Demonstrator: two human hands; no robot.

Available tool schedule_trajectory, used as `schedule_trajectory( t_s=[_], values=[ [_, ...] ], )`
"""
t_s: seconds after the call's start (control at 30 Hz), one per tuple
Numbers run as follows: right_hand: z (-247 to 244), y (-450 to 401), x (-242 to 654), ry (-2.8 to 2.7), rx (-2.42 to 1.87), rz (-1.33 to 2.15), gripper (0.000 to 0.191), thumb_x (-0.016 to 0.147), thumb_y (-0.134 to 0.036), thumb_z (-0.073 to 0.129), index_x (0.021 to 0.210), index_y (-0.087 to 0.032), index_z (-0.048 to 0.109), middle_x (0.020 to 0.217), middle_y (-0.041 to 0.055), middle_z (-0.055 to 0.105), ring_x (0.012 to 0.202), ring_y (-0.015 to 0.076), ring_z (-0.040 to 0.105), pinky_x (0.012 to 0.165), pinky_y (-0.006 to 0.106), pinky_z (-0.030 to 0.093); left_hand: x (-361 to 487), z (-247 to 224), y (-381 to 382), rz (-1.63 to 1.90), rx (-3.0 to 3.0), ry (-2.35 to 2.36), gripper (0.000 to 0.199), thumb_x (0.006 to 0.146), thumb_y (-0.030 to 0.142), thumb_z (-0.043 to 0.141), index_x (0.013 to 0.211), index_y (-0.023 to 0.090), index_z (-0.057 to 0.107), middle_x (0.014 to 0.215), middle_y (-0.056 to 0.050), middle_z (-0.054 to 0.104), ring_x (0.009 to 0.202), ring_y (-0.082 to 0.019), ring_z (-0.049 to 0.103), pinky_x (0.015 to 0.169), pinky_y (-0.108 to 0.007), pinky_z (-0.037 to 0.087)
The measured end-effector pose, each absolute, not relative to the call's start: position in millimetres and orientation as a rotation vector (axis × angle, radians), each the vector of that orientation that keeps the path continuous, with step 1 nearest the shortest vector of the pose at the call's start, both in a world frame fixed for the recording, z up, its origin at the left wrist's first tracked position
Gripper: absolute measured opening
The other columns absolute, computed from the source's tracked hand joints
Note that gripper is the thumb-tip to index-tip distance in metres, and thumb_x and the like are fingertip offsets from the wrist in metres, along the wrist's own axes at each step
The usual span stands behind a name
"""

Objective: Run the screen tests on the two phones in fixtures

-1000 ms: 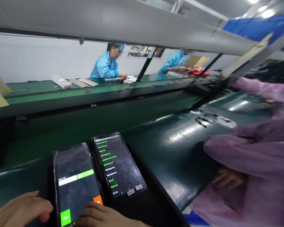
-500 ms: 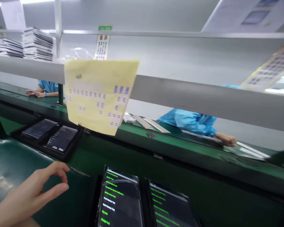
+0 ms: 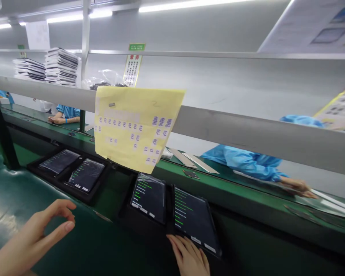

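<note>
My left hand hovers over the green bench at lower left, holding nothing, thumb apart from its loosely curled fingers. My right hand lies with outstretched fingers on the near edge of a black tray. Two tablets lie in that tray: a left tablet and a right tablet close to the right fingertips. Their lit screens show green and white text lines with pale buttons along the bottom. How the right thumb meets the tray is not clear.
Another black tray with two tablets sits farther left. A yellow sheet hangs from the grey shelf rail. Stacked white packs stand on the shelf. Beyond, a co-worker's blue sleeve and hand show at the far bench.
The tray with the two lit tablets has slid away from me, toward the far belt. My right hand has come into view at its near edge. The left hand keeps its pose; the view tilts up.
</note>
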State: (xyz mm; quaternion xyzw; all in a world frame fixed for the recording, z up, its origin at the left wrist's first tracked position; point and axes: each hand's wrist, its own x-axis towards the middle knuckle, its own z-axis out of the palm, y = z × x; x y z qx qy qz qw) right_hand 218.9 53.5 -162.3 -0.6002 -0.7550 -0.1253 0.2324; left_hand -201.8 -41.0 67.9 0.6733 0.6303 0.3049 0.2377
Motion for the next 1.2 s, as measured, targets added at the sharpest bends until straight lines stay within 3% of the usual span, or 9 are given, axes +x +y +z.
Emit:
schedule_trajectory(
  t_s=[0.17,0.27,0.43,0.57,0.63,0.83,1.03,1.2],
  values=[
    [-168.3,90.3,226.0,-1.936,-1.625,-0.439,0.051,0.097,-0.042,0.021,0.103,-0.023,0.068,0.107,0.0095,0.069,0.107,0.0353,0.06,0.092,0.058,0.042,-207.1,65.4,-42.5,0.811,1.813,1.727,0.039,0.088,0.059,0.047,0.112,0.031,0.058,0.105,-0.001,0.066,0.092,-0.02,0.065,0.065,-0.02,0.053],
    [-182.6,100.9,253.4,-1.929,-1.566,-0.496,0.055,0.096,-0.048,0.021,0.103,-0.021,0.068,0.111,0.0095,0.066,0.113,0.034,0.056,0.093,0.053,0.043,-211.6,64.1,-45.1,0.789,1.747,1.725,0.042,0.089,0.06,0.046,0.117,0.031,0.055,0.108,-0.002,0.065,0.094,-0.02,0.063,0.063,-0.02,0.051],
    [-183.1,113.6,247.5,-1.871,-1.511,-0.602,0.057,0.095,-0.051,0.021,0.102,-0.017,0.067,0.11,0.0163,0.064,0.114,0.0405,0.054,0.083,0.057,0.048,-207.8,67.7,-49.7,0.838,1.694,1.686,0.04,0.091,0.058,0.044,0.115,0.028,0.054,0.104,-0.001,0.064,0.095,-0.02,0.061,0.074,-0.025,0.049],
    [-156.2,126.9,141.5,-2.063,-1.088,-0.317,0.04,0.098,-0.041,0.03,0.108,-0.018,0.061,0.105,0.012,0.066,0.098,0.0278,0.064,0.083,0.042,0.052,-199.9,68.8,-53.1,0.902,1.687,1.632,0.037,0.09,0.053,0.049,0.115,0.026,0.054,0.102,0.0,0.065,0.092,-0.018,0.06,0.083,-0.028,0.045],
    [-143.1,127.6,72.1,-2.207,-0.896,-0.118,0.034,0.099,-0.038,0.032,0.112,-0.022,0.06,0.108,0.0086,0.065,0.1,0.0236,0.063,0.081,0.036,0.053,-199.3,68.2,-56.0,0.941,1.687,1.61,0.037,0.089,0.052,0.053,0.113,0.024,0.056,0.1,-0.001,0.066,0.091,-0.018,0.06,0.085,-0.029,0.044],
    [-143.1,130.0,-54.8,-2.286,-0.717,0.101,0.045,0.101,-0.044,0.023,0.1,-0.019,0.061,0.089,0.0087,0.066,0.08,0.0235,0.065,0.066,0.035,0.051,-204.4,60.8,-65.7,1.077,1.593,1.667,0.042,0.086,0.055,0.058,0.112,0.022,0.057,0.094,-0.001,0.068,0.085,-0.017,0.061,0.082,-0.029,0.044],
    [-175.3,145.1,-61.6,-2.252,-0.766,0.011,0.055,0.101,-0.05,0.016,0.089,-0.017,0.059,0.08,0.0088,0.064,0.069,0.0218,0.064,0.061,0.034,0.047,-204.5,55.4,-54.3,1.081,1.586,1.614,0.056,0.08,0.065,0.06,0.115,0.022,0.057,0.092,-0.001,0.071,0.083,-0.018,0.063,0.074,-0.026,0.043],
    [-162.6,153.8,-54.5,-2.239,-0.784,0.019,0.058,0.101,-0.046,0.013,0.088,-0.016,0.061,0.078,0.0102,0.065,0.068,0.0223,0.064,0.063,0.034,0.047,-202.3,56.8,-51.4,1.053,1.598,1.621,0.065,0.076,0.074,0.056,0.117,0.023,0.058,0.094,-0.001,0.072,0.073,-0.015,0.061,0.066,-0.025,0.041]
  ],
)
